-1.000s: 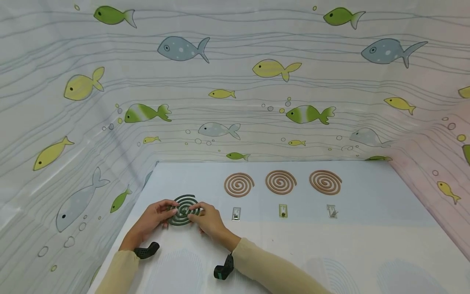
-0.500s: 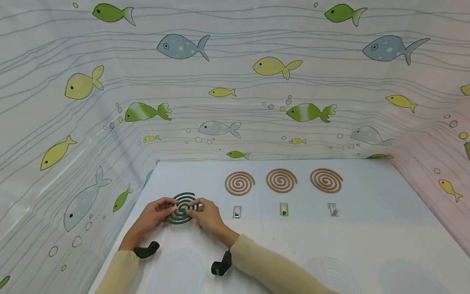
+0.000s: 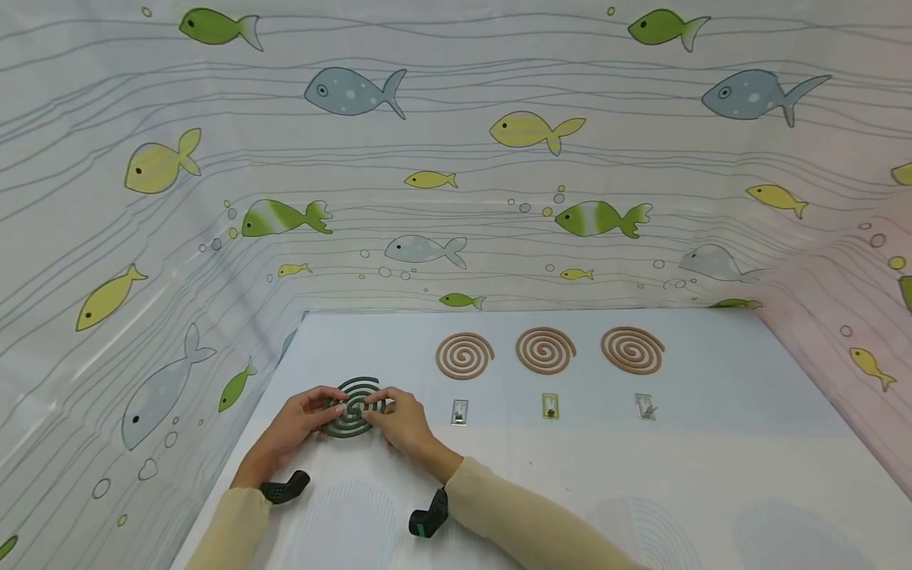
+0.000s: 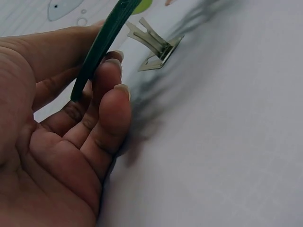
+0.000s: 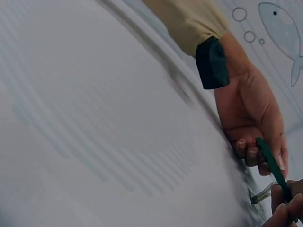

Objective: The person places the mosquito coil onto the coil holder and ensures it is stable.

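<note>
Well, both hands grip the green coil [image 3: 349, 428]: the left hand [image 3: 302, 416] pinches it from one side, and the right hand [image 3: 404, 419] pinches it from the other, with thumb and fingertip near the middle. The coil is at the left part of the table [image 3: 712, 491], raised off the surface, with a metal stand [image 4: 158, 45] close by it, its forked prong pointing up from a flat base. Whether coil and prong touch, I cannot tell.

Handling it well here probably means keeping both pinches light and level, since a thin coil like this may snap if one side is pressed or twisted more than the other. Small shifts seem safer than a push, and the coil's middle should be kept in sight, as the fingertips partly cover it.

Around them, three brown coils lie in a row farther back and to the right: the first [image 3: 465, 357], the second [image 3: 545, 351] and the third [image 3: 632, 350]. A small stand lies in front of each; the nearest one [image 3: 459, 412] is near the right hand, so that wrist should mind it
</note>
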Demonstrator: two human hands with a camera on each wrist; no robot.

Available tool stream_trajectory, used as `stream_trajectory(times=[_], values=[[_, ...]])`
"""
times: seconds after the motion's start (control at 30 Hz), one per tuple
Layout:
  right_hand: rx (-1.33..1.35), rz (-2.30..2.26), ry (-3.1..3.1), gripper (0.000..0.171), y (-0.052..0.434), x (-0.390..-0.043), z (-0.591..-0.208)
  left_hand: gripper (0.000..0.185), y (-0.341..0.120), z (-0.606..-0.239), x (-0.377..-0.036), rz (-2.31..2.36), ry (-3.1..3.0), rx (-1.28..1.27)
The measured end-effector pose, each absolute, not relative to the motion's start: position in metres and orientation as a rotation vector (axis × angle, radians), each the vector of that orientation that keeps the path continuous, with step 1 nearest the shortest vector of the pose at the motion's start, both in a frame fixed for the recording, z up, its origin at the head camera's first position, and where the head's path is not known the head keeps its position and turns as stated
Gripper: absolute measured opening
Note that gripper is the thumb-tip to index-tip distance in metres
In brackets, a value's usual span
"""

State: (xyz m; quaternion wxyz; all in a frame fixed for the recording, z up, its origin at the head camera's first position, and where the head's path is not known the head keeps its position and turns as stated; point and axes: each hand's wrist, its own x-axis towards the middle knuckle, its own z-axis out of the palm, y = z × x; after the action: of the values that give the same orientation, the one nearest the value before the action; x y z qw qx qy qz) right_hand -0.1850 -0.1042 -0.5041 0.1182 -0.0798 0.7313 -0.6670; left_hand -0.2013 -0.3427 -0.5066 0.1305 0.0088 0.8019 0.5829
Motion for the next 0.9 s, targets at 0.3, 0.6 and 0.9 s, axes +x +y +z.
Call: stream_trajectory(times=[0.3,0.6,0.9], values=[[-0.172,-1.986,2.095,0.019,-0.1052,-0.1851,-0.5056,0.047,-0.3447,-0.5069,-0.1998,1.671,2.317,0.061],[-0.172,-2.018,2.062,0.018,-0.1066,-0.1852,-0.507,0.046,-0.3453,-0.5085,-0.2005,1.666,2.304,0.08],[-0.167,-1.99,2.062,0.016,-0.1074,-0.1844,-0.5099,0.043,-0.3455,-0.509,-0.1997,1.618,2.31,0.081]])
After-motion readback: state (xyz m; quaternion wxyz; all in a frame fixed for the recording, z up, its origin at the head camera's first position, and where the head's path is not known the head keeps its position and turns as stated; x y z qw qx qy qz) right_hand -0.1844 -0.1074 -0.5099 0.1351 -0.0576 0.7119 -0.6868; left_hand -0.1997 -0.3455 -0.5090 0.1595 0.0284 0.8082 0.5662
